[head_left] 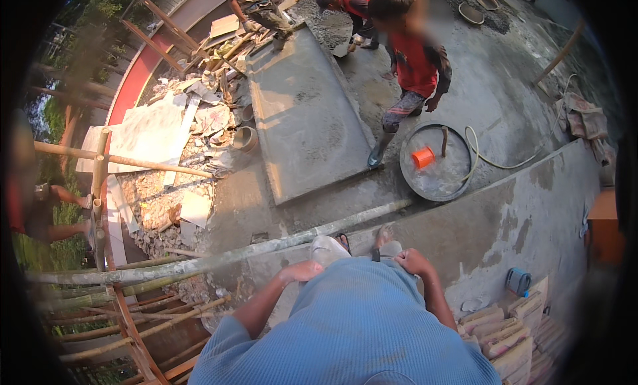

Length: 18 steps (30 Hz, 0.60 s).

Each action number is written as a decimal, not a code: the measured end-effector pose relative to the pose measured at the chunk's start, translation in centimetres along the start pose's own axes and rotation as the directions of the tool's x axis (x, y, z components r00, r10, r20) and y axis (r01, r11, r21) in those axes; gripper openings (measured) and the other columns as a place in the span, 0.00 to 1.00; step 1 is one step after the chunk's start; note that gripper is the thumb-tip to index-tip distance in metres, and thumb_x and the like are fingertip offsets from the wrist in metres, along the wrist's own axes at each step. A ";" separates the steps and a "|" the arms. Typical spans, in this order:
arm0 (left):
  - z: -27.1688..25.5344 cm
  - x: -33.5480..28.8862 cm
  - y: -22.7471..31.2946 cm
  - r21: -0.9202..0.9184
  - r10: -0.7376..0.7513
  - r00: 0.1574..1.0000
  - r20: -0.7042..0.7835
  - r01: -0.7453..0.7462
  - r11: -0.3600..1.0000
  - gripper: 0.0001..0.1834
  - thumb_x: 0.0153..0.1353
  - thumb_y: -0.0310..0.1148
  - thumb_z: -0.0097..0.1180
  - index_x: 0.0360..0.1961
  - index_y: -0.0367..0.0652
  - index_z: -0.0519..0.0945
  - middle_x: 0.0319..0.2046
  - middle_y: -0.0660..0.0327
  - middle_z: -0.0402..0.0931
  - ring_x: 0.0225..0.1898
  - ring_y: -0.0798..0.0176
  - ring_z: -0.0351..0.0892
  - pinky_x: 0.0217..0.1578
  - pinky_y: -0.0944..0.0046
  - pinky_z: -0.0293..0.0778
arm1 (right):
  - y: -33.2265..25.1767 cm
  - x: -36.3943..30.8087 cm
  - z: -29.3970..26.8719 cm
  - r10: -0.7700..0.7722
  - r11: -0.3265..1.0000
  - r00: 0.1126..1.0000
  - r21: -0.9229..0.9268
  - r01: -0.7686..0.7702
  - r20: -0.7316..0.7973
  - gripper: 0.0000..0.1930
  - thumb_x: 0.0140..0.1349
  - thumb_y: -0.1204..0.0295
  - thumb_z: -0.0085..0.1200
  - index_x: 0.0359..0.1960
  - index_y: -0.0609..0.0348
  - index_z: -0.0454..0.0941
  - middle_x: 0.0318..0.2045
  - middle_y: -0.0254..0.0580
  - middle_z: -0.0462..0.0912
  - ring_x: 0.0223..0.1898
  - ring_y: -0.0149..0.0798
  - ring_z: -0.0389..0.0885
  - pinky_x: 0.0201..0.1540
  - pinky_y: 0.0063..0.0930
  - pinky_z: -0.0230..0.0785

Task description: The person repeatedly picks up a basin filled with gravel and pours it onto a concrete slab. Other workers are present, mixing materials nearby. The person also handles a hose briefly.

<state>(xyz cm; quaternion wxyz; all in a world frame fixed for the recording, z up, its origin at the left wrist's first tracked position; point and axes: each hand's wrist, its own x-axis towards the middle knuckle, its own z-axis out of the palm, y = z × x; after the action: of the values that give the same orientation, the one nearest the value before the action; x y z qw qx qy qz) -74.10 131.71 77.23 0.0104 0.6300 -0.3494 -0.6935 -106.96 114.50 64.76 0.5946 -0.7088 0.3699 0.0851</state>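
My left hand (302,271) is beside my left leg, fingers curled against a pale, whitish piece (329,249) that may be cloth or a trouser leg. My right hand (413,260) is closed like a fist at my right thigh, next to grey cloth (391,249). What either hand grips, if anything, is hidden. Below my blue shirt (372,318) a sandalled foot (343,241) and a second foot (384,236) show on the concrete. Just ahead of them a long bamboo pole (266,249) runs across.
A grey slab (312,126) lies beyond the pole, with rubble (159,199) to its left. A round tub (407,175) holds an orange bucket (423,157) and a hose (505,165). One person in red (415,62) walks nearby; others bend farther off. A blue jug (518,281) stands right.
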 end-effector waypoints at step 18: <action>-2.8 -5.0 13.3 -0.142 0.719 0.496 -0.488 -0.857 0.495 0.15 0.61 0.37 0.49 0.43 0.40 0.79 0.32 0.58 0.71 0.38 0.61 0.69 0.42 0.65 0.65 | -1.3 3.3 -4.8 0.027 0.996 0.985 -0.092 -0.012 0.168 0.13 0.53 0.64 0.51 0.23 0.65 0.77 0.17 0.43 0.77 0.18 0.34 0.72 0.25 0.32 0.66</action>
<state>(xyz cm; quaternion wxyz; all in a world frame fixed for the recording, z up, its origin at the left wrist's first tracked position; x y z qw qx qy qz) -76.29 122.56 88.28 0.5147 0.4959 -0.4576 -0.5290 -105.30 108.80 65.22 0.5900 -0.7217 0.3208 0.1674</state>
